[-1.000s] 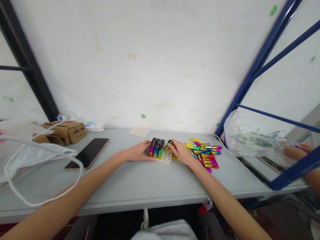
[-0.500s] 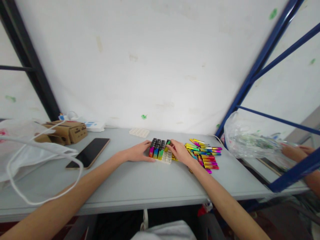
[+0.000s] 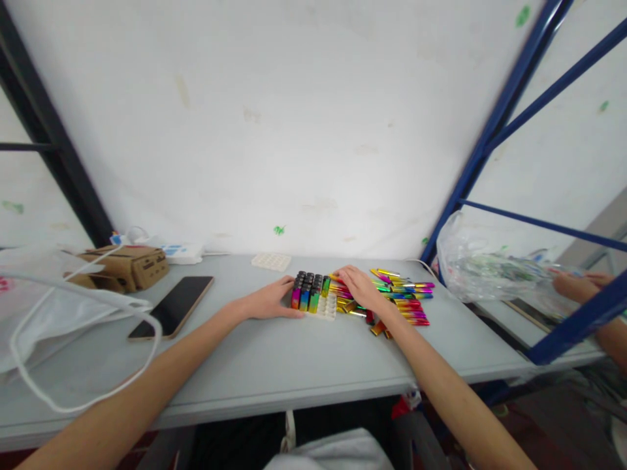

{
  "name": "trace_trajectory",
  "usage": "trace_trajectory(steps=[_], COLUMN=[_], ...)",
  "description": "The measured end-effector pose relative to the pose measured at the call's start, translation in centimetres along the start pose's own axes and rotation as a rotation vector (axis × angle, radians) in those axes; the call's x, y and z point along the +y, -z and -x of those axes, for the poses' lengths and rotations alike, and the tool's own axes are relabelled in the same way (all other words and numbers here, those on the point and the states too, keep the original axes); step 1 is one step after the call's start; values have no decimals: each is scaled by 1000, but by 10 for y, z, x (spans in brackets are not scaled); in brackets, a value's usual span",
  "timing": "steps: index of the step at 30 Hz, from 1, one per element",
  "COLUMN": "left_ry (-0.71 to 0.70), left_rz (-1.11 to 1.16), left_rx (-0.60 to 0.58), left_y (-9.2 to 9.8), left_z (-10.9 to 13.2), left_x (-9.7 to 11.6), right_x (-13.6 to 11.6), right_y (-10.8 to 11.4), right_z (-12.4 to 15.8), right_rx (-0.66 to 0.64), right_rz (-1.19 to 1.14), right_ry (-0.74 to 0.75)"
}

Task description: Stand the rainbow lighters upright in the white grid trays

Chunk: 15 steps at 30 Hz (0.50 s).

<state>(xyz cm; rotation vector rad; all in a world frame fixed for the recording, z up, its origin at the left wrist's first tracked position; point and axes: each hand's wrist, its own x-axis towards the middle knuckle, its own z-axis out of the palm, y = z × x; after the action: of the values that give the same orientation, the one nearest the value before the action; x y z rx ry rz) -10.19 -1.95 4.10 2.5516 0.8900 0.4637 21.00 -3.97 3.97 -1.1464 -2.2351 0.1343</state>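
Shiny rainbow-coloured lighters with black tops stand upright in rows in a white slotted tray. Bare slots show at the tray's near right. My left hand curls around the tray's left side, thumb along the front edge and fingers behind. Over the left part of a pile of loose metallic lighters lies my right hand, its fingers stretched across some of them. Its fingertips touch lighters just right of the tray; no firm grip shows. The hand and forearm hide part of the pile.
A second white tray lies near the wall. To the left are a phone, a cardboard box, a plastic bag and a white cable. A blue frame stands right; beyond it, another person's hands are beside clear plastic.
My right hand has let go of a lighter standing in the tray and moved right onto the loose pile. My left hand stays at the tray. The view has shifted slightly.
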Motion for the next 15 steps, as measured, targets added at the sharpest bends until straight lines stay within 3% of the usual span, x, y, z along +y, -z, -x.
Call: trace_trajectory(steps=[5, 11, 15], left_ry=[-1, 17, 5], left_rz=[-2, -2, 3], left_rx=[2, 0, 5], left_y=[-2, 0, 1], left_z=[-1, -1, 0], left_x=[-4, 1, 1], right_x=[24, 31, 33], right_y=[-1, -5, -4], right_z=[0, -1, 0], right_rx=[-137, -44, 6], right_rz=[98, 82, 101], right_ry=[-101, -201, -168])
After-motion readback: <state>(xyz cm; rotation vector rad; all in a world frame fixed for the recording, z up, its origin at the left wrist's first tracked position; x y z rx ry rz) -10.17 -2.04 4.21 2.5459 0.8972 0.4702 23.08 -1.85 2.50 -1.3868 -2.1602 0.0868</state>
